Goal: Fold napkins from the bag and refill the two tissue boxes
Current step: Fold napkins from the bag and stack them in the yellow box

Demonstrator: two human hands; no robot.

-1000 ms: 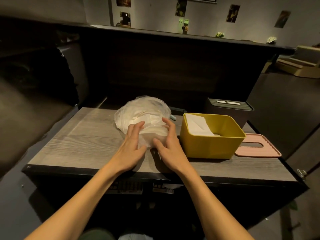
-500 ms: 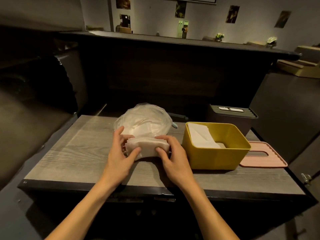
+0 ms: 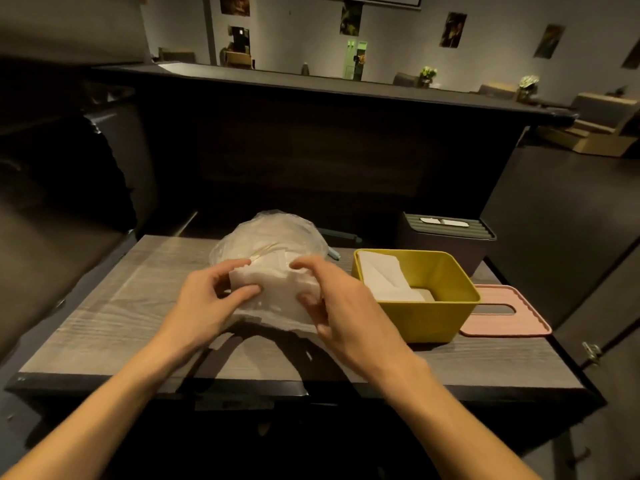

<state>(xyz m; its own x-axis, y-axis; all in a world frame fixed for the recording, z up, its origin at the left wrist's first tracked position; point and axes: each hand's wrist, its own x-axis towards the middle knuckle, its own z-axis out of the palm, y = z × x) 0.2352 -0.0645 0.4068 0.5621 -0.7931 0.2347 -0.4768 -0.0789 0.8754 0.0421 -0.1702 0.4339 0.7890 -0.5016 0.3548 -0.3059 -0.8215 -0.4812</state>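
A white napkin [image 3: 277, 292] hangs just above the wooden table [image 3: 114, 306], in front of the clear plastic bag [image 3: 273, 233] of napkins. My left hand [image 3: 211, 303] pinches the napkin's left edge and my right hand [image 3: 343, 306] grips its right side. To the right stands an open yellow tissue box [image 3: 429, 317] with folded napkins [image 3: 384, 278] leaning at its left end. Its pink slotted lid [image 3: 519, 323] lies flat beside it. A dark tissue box [image 3: 446, 237] with a ribbed lid stands behind, white paper showing in its slot.
A dark counter wall [image 3: 311, 150] rises right behind the table. A small bluish object [image 3: 334, 253] pokes out behind the bag. The table's front edge [image 3: 242, 386] is close to me, and dark floor drops off at the right.
Both hands drew a napkin out of the bag, then lifted it toward me, holding it by its two sides. The view shifted slightly downward.
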